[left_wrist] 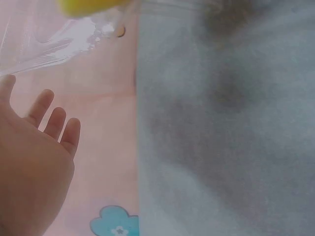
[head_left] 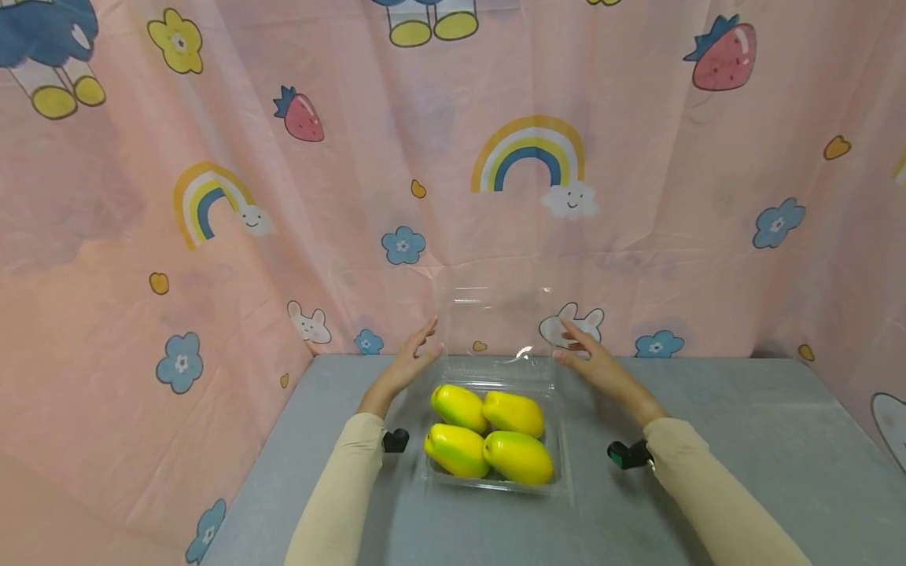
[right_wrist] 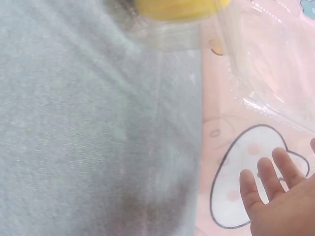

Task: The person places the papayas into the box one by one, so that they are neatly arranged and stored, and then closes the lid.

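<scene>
A clear plastic clamshell box (head_left: 562, 452) stands on the table with its transparent lid (head_left: 495, 322) raised upright at the back. Several yellow-green mangoes (head_left: 518, 457) lie in its base in two rows. My left hand (head_left: 403, 369) is at the lid's left edge, fingers extended; in the left wrist view a fingertip (left_wrist: 7, 83) comes close to that edge, and I cannot tell if it touches. On the other side, my right hand (head_left: 605, 371) hovers by the lid's right edge with fingers spread and nothing held. The right wrist view shows its fingers (right_wrist: 268, 177) apart from the lid.
Under the box is a grey table (head_left: 743, 456). A pink patterned curtain (head_left: 340, 204) hangs along the table's back edge, close behind the raised lid. Small dark devices, such as the one at the right wrist (head_left: 628, 454), are worn at both sleeves.
</scene>
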